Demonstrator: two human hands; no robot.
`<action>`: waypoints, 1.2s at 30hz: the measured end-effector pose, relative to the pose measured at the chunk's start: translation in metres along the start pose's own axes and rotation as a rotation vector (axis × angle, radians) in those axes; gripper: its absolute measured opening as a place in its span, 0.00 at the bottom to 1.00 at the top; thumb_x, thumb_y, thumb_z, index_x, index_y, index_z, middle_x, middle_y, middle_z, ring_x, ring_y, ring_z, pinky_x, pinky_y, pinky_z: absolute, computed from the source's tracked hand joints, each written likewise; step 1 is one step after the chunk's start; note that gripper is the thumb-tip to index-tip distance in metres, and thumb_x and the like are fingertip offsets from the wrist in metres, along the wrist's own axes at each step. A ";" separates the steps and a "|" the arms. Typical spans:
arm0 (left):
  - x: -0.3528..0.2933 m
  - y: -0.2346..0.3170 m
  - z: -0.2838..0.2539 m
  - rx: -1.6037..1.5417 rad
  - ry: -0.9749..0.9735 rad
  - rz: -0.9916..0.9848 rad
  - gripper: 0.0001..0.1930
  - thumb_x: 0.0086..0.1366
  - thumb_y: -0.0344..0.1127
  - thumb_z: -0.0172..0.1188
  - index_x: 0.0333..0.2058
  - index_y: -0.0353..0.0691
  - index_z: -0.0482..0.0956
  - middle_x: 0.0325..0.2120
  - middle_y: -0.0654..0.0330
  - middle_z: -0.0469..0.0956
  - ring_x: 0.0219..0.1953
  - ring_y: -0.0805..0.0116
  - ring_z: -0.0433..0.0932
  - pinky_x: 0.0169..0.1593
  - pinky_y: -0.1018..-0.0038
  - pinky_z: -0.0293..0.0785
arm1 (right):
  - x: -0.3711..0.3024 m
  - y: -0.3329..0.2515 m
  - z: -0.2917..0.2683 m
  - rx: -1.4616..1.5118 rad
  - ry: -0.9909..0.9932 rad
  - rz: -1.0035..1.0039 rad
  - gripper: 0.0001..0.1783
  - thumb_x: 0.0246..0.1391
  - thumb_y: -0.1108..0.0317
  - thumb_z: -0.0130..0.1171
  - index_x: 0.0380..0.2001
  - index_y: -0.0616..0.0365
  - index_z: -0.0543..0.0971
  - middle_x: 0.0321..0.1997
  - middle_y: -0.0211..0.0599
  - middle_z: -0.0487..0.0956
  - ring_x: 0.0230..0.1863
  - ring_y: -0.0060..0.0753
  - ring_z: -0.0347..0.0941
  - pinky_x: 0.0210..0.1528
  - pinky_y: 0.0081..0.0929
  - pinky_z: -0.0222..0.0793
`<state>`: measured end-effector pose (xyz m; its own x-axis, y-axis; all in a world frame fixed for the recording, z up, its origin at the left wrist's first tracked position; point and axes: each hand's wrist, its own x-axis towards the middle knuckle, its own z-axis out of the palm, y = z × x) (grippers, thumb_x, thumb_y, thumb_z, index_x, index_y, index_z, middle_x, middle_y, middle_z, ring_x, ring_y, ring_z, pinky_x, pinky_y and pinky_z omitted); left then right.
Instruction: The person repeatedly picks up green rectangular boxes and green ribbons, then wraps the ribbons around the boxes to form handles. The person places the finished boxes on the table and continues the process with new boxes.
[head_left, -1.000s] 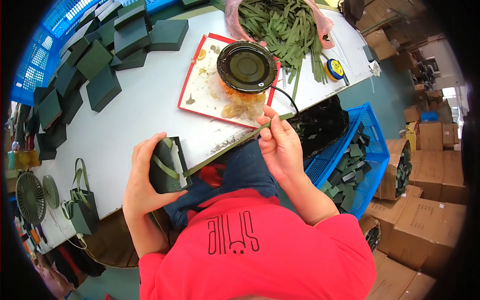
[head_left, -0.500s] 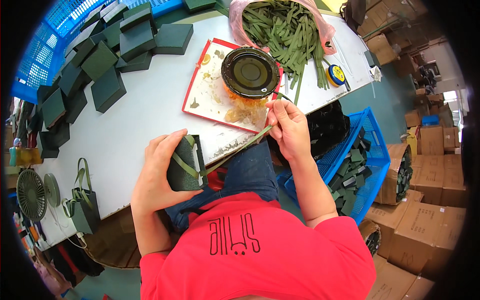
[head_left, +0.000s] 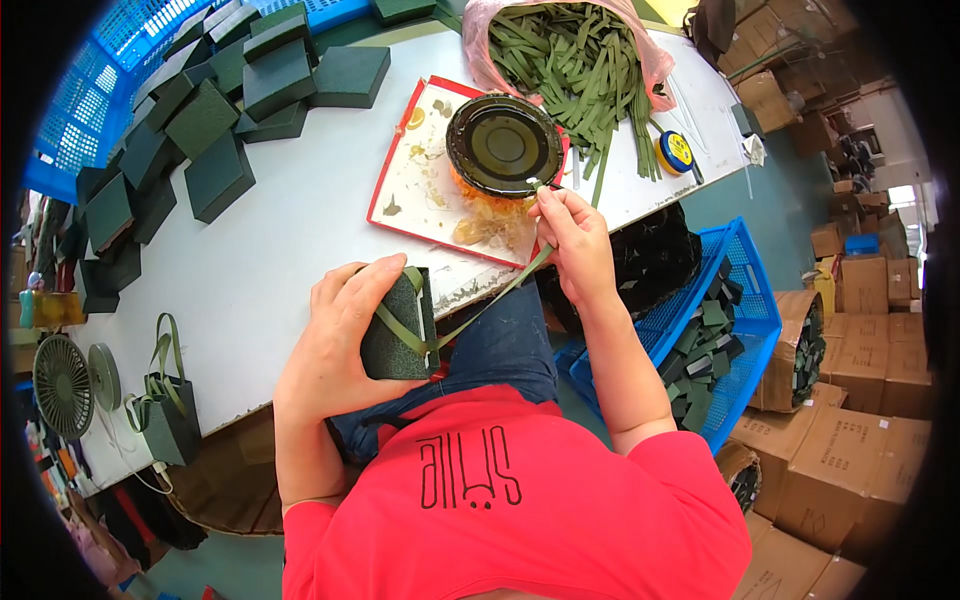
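My left hand (head_left: 335, 335) is closed around a small dark green box (head_left: 390, 350) at the table's front edge. A flat green ribbon (head_left: 488, 302) crosses the box and stretches up to my right hand (head_left: 578, 248). The right thumb and fingers pinch the ribbon, their tips at the near right rim of a round black pot (head_left: 505, 148). Dark, glossy liquid fills the pot, and amber drips have hardened below it. The pot stands on a white board with a red border (head_left: 400, 150). The ribbon's tip, by the fingertips, is too small to make out.
Dark green boxes (head_left: 218, 178) are piled at the left by a blue crate (head_left: 75, 130). A pink bag of green ribbons (head_left: 660, 65) and a round blue-yellow tin (head_left: 675, 152) are beyond the pot. A blue basket (head_left: 755, 300) stands right, a small fan (head_left: 65, 385) left.
My left hand and the box have shifted slightly right. My right hand has moved up a little, bringing its fingertips to the pot's rim, and the ribbon has slackened slightly.
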<state>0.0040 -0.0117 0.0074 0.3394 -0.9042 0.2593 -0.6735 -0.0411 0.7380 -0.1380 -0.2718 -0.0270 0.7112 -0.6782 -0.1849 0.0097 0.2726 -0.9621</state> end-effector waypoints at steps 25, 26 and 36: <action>0.000 -0.001 -0.009 -0.126 -0.114 0.031 0.55 0.33 0.34 0.80 0.65 0.36 0.64 0.61 0.53 0.70 0.61 0.51 0.66 0.64 0.61 0.63 | -0.059 -0.021 0.040 -0.105 -0.433 0.198 0.12 0.65 0.63 0.60 0.32 0.60 0.81 0.26 0.22 0.77 0.24 0.09 0.64 0.26 0.14 0.58; 0.000 -0.001 -0.009 -0.138 -0.112 0.040 0.55 0.33 0.33 0.80 0.65 0.36 0.64 0.62 0.53 0.70 0.61 0.51 0.66 0.64 0.61 0.64 | -0.060 -0.021 0.044 -0.125 -0.471 0.226 0.12 0.65 0.62 0.60 0.31 0.60 0.80 0.25 0.21 0.76 0.22 0.09 0.63 0.24 0.14 0.56; 0.001 -0.001 -0.011 -0.205 -0.115 0.107 0.57 0.33 0.32 0.82 0.66 0.36 0.62 0.62 0.51 0.70 0.60 0.51 0.67 0.62 0.61 0.67 | -0.052 -0.010 0.051 -0.279 -0.568 0.275 0.15 0.64 0.61 0.62 0.27 0.60 0.80 0.24 0.21 0.77 0.27 0.08 0.66 0.29 0.15 0.62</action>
<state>0.0125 -0.0076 0.0140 0.1890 -0.9416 0.2787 -0.5504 0.1335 0.8242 -0.1391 -0.2044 0.0021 0.9209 -0.1261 -0.3689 -0.3507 0.1458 -0.9251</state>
